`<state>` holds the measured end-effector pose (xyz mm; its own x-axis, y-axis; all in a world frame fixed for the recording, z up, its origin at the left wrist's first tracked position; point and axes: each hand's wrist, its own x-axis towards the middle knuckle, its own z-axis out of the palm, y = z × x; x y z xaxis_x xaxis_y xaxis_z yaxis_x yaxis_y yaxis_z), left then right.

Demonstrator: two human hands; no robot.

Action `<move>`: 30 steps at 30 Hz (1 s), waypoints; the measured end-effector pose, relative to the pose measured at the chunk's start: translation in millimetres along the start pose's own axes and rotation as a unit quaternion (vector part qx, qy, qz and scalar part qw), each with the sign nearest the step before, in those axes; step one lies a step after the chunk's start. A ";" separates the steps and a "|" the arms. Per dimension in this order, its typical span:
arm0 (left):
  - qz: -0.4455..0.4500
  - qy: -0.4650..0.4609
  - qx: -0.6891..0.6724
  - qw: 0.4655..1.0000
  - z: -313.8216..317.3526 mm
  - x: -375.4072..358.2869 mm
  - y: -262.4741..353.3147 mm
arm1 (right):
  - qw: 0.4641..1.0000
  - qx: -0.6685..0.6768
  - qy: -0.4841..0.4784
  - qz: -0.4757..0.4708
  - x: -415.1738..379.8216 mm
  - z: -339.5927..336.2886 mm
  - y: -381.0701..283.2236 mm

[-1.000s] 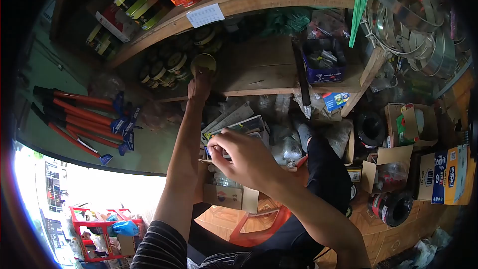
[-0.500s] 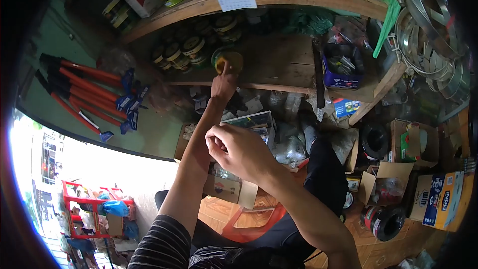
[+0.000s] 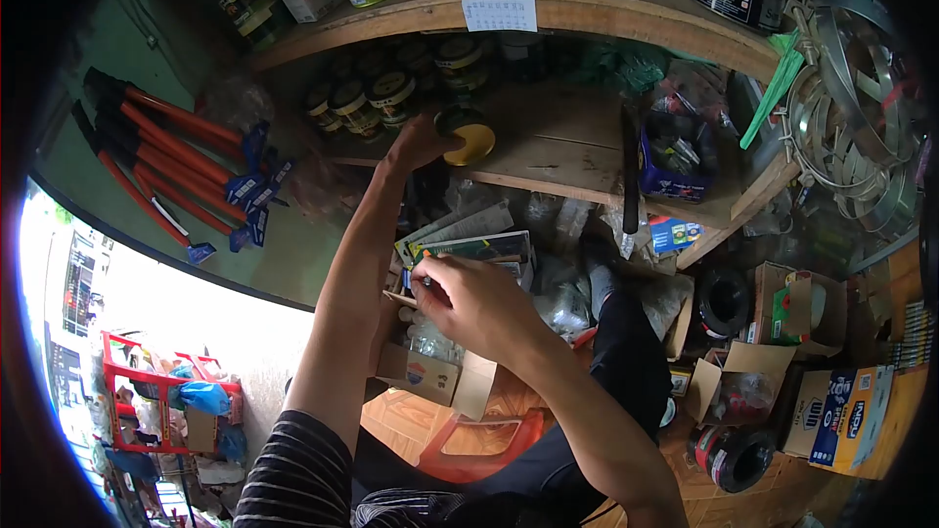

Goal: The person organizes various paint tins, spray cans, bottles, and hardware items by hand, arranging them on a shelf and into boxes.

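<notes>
My left hand [image 3: 423, 145] reaches to the lower wooden shelf, its fingers at the left edge of a tilted round can [image 3: 469, 142] with a yellow-gold face; shadow hides how the fingers meet it. Small labelled cans [image 3: 392, 96] stand stacked just behind and to the left. Nearer to me, my right hand [image 3: 468, 295] is closed in front of my chest, thumb and fingers pinched round a small thing with an orange tip that I cannot make out. Below it sits an open carton [image 3: 421, 372] with clear plastic items.
Overhead runs a wooden shelf edge [image 3: 626, 15] with tins. Orange-handled tools [image 3: 181, 171] hang at the left, metal rings [image 3: 851, 98] at the right. A purple box [image 3: 675, 171] stands on the lower shelf. Cartons and black coils [image 3: 724, 301] lie at the lower right.
The view has shifted slightly. My left hand has moved left to the can's edge, and the can's gold face shows more. My right hand stays closed, slightly lower, with an orange tip now showing.
</notes>
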<state>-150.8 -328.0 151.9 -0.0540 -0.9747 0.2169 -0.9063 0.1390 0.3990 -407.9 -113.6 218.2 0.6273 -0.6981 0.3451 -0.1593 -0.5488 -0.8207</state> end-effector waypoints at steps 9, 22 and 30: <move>0.038 0.131 0.342 0.930 22.3 5.5 2.7 | 0.999 0.006 -0.003 -0.037 2.0 18.3 3.2; 0.053 0.114 0.242 0.962 52.3 -22.2 11.6 | 0.998 -0.016 -0.049 -0.041 2.4 26.3 3.7; -0.047 0.107 0.156 0.981 31.9 -18.4 34.1 | 0.997 -0.029 -0.065 -0.030 2.0 18.8 2.2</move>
<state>-194.2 -310.9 133.0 0.0948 -0.9172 0.3870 -0.9891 -0.0428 0.1409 -392.7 -107.5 208.5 0.7293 -0.6004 0.3281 -0.1606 -0.6164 -0.7709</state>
